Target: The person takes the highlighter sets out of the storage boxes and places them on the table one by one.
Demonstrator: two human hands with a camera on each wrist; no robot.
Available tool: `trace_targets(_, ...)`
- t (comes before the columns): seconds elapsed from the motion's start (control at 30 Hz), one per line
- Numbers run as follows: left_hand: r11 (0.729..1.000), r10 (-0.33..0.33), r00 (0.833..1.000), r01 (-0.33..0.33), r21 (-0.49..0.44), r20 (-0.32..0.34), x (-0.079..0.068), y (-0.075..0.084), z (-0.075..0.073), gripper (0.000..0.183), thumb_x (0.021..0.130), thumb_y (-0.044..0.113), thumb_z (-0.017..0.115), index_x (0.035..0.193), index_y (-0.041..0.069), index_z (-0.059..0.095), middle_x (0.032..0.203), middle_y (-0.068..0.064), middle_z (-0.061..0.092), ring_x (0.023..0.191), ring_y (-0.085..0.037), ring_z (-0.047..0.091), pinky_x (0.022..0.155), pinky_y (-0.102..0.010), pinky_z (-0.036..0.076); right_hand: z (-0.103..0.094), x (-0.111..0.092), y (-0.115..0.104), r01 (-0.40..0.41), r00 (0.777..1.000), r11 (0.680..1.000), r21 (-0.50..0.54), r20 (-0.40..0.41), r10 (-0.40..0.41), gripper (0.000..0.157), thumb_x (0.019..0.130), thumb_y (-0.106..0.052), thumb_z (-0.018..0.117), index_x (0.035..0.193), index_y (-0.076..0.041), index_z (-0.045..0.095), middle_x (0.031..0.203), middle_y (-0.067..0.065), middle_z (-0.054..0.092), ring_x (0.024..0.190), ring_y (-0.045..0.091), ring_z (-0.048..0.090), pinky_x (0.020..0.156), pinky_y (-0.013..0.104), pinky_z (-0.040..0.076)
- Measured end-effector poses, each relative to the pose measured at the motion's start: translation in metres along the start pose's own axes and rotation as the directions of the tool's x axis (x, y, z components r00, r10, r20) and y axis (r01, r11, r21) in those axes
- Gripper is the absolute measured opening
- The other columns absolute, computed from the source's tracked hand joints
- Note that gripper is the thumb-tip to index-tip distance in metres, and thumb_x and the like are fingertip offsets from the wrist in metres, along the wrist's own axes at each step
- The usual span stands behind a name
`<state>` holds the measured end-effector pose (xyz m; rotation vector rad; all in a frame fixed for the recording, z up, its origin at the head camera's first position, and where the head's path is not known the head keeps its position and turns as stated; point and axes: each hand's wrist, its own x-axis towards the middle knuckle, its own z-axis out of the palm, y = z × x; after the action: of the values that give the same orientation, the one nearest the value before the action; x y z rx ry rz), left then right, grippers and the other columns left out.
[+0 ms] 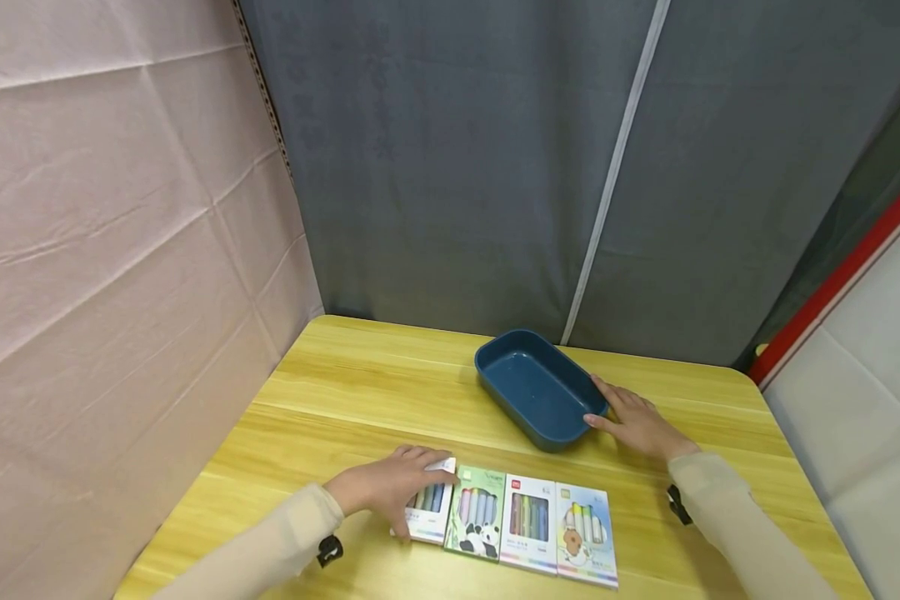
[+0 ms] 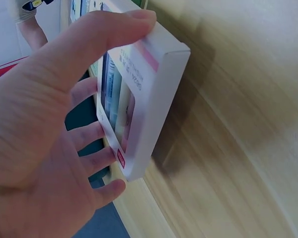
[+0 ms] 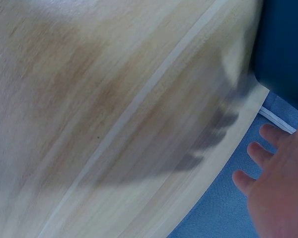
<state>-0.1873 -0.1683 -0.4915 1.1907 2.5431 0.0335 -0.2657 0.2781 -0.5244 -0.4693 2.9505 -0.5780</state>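
A row of flat marker boxes lies near the table's front. My left hand spans the leftmost white marker box, with the thumb at its near end and the fingers at its far end. In the left wrist view, that white box shows markers through its window. Beside it lie a green panda box, another white box and a light-blue box. My right hand holds the right end of a dark-blue plastic basin, thumb over the rim. Three of its fingers stick out loosely in the right wrist view.
The wood-grain table bears the basin and boxes. Grey curtain hangs behind its back edge, pink cloth along the left. A white panel with a red edge stands at the right.
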Motion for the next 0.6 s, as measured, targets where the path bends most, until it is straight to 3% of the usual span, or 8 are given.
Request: trace_targets(0.6,1.0,0.023,1.0,-0.023,0.011,0.004,0.0028,-0.0084,0.0091,0.109,0.058,0.041,0.093,0.15,0.039,0.035,0.165,-0.003,0.025,0.149,-0.026,0.032,0.119,-0.052,0.029,0.0005,0.0012,0.002,0.006,1.0,1.0,-0.004,0.003,-0.006,0.083,0.097,-0.062,0.045,0.161,-0.024,0.007,0.161,0.026,0.025,0.144,0.054,0.025,0.11,0.075,0.017)
